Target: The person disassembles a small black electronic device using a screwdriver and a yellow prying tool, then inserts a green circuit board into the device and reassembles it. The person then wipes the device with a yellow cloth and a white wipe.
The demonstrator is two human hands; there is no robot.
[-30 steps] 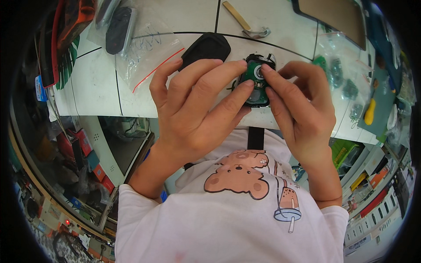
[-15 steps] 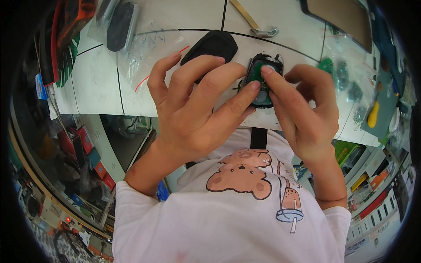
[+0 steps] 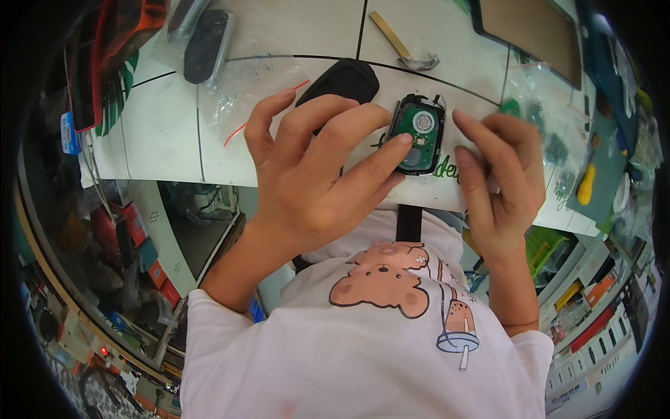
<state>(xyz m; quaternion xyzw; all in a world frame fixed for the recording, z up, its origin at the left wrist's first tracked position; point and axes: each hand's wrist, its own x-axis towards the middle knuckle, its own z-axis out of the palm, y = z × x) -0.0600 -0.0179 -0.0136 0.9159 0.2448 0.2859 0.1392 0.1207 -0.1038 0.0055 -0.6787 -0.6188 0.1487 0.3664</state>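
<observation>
An opened car key fob (image 3: 442, 133) lies on the white tabletop, its black casing around a green circuit board (image 3: 429, 144) with a round silver part near its far end. My left hand (image 3: 310, 181) holds the fob at its left side: the thumb tip presses on the board, the index fingertip is by the casing's edge, and the other fingers are spread. Just right of the fob, my right hand (image 3: 502, 171) is open and apart from it, fingers slightly curled with nothing visible in them. A black cover (image 3: 347, 78) lies partly behind my left fingers.
Beyond the fob lies a key blade (image 3: 391, 35) with a metal head. Clear plastic bags (image 3: 241, 94) are on the left, near a dark fob-shaped case (image 3: 207, 45). Bagged green boards (image 3: 536, 115) sit at right, beside a yellow-handled tool (image 3: 586, 184) and a brown tray (image 3: 534, 35).
My right hand has come off the circuit board and moved right, uncovering the round silver part. My left hand stays at the fob.
</observation>
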